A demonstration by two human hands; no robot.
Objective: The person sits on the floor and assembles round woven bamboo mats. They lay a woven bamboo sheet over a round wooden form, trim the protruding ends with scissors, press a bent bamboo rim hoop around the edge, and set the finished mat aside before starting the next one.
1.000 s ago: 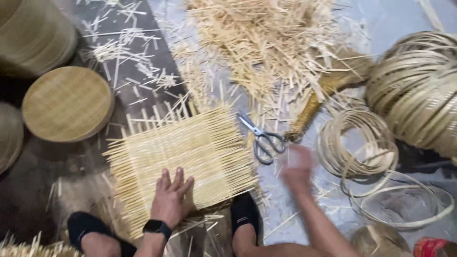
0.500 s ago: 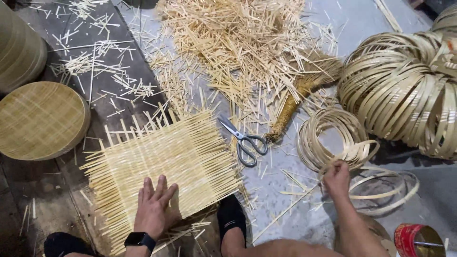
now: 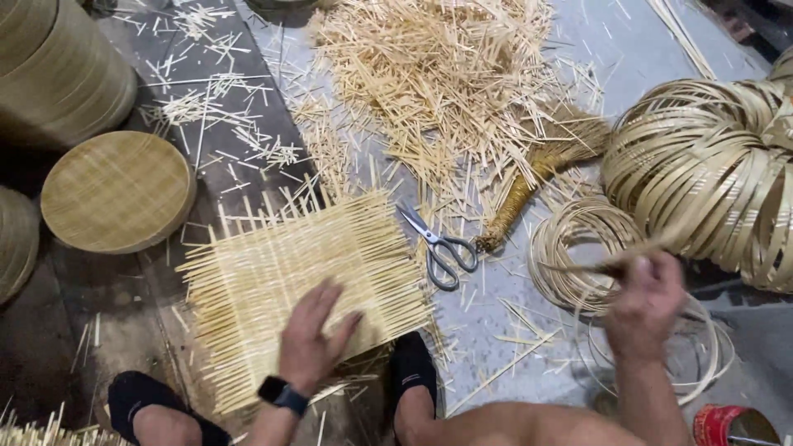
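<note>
One woven mat, one pair of scissors, one strip in grip.
I'm pressing my left hand (image 3: 312, 336) flat on the bamboo mat (image 3: 301, 277); my right hand (image 3: 646, 304) is pinching a bamboo strip (image 3: 595, 263); scissors (image 3: 438, 246) are lying between.

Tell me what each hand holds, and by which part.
The right hand pinches a thin bamboo strip near its lower end. The left hand holds nothing; it presses flat on the woven bamboo mat.

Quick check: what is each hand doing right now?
Left hand: open, palm flat on the woven bamboo mat.
Right hand: closed on a thin bamboo strip, lifted above the coils.
</note>
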